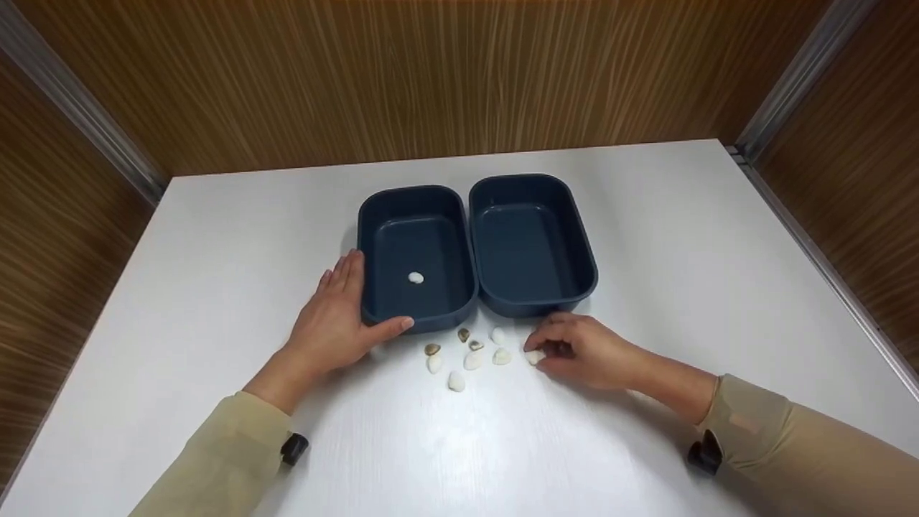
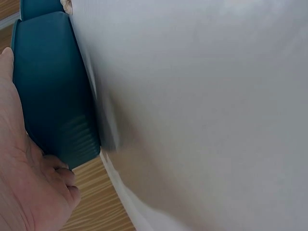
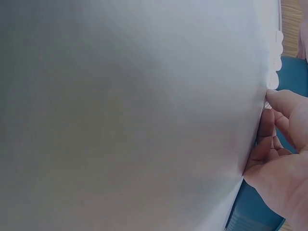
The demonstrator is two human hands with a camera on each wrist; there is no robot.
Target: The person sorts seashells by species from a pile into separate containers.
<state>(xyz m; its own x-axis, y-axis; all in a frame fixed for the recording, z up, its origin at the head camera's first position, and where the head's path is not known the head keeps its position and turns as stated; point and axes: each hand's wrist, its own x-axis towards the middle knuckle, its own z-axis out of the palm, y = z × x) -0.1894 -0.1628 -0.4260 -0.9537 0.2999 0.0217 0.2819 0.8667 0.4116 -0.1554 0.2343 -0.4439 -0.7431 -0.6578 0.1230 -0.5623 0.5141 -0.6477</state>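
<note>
Two dark blue bins stand side by side, the left bin (image 1: 420, 323) and the right bin (image 1: 535, 309). Along the left bin's outer side lie the straight fingers of my left hand (image 1: 332, 323), its thumb resting at the front rim; the left wrist view shows this hand (image 2: 29, 168) against the bin wall (image 2: 53, 86). One white pebble (image 1: 416, 278) lies inside that bin. Below the right bin's front, my right hand (image 1: 585, 352) pinches another white pebble (image 1: 535, 357) at the table top. In the right wrist view, the bent fingers of this hand (image 3: 284, 149) mostly hide it.
Several white pebbles (image 1: 472, 360) and a few brown ones (image 1: 432, 350) lie scattered on the white table (image 1: 459, 452) before the bins. Wood-grain panels (image 1: 445, 79) rise behind the table and on both sides.
</note>
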